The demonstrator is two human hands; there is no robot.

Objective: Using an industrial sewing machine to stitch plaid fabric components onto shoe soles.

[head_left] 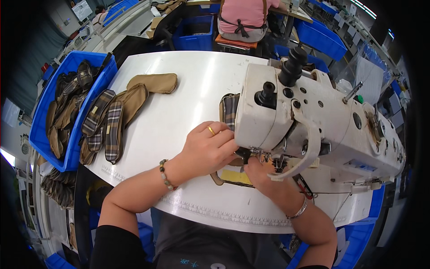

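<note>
A padded fabric piece (229, 109), plaid with tan edging, lies under the head of a white sewing machine (264, 107). Its near end shows a yellow patch (234, 175) beside the needle area. My left hand (208, 148), with a ring and a beaded bracelet, closes its bent fingers on the piece just left of the presser foot. From the near right, my right hand (264, 177) pinches the piece's edge close to the needle. The machine head hides part of the piece, and the right fingertips are partly covered.
Several tan and plaid pieces (114, 130) lie at the table's left, beside a blue bin (71, 152) full of similar ones. A red-and-black tool (303, 186) rests right of my right hand. Beyond the white table (192, 85) sits a person in pink (244, 20).
</note>
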